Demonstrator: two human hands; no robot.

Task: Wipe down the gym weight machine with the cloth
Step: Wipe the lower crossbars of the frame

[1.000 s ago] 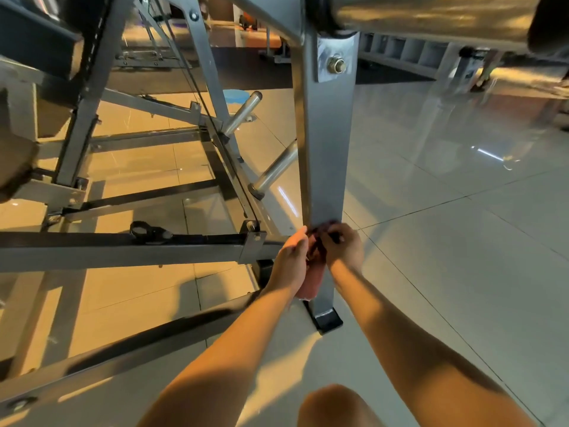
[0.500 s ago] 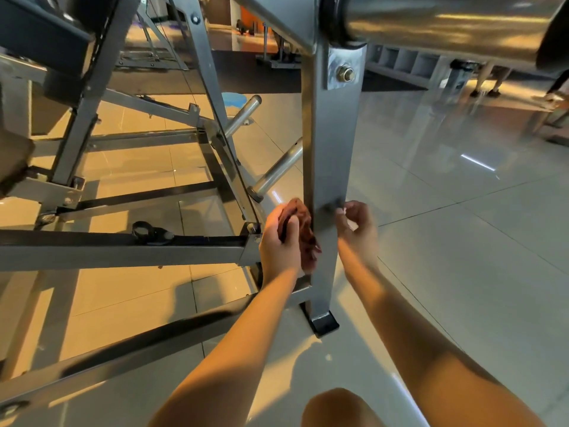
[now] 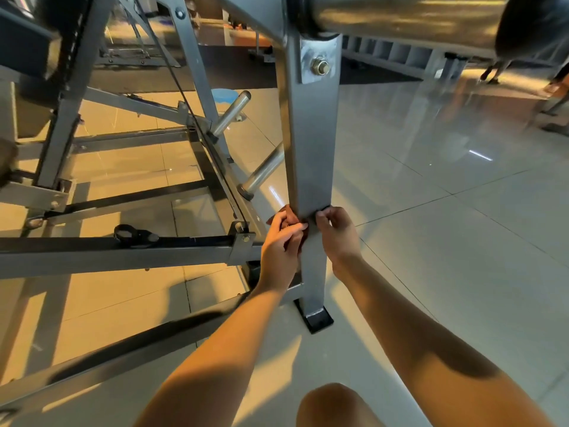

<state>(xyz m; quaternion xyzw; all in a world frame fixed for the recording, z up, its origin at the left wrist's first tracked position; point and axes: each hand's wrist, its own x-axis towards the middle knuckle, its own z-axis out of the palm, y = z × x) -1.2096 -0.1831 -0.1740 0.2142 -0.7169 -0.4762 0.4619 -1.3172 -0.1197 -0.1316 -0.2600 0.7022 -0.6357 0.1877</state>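
Observation:
A grey steel upright post of the weight machine stands in the middle of the head view, bolted at the top and footed on the floor. A reddish-brown cloth is wrapped round the back of the post, low down. My left hand grips the cloth on the post's left side. On the right side my right hand pinches the cloth's other end, of which only a dark edge shows. Most of the cloth is hidden behind the post and my fingers.
Two chrome weight pegs stick out left of the post. Horizontal frame bars run left, with a black clamp on one. A large chrome roller hangs overhead. Glossy tiled floor spreads right. My knee shows below.
Both hands slid the cloth up the post from near its foot, then back down slightly. The camera moved closer.

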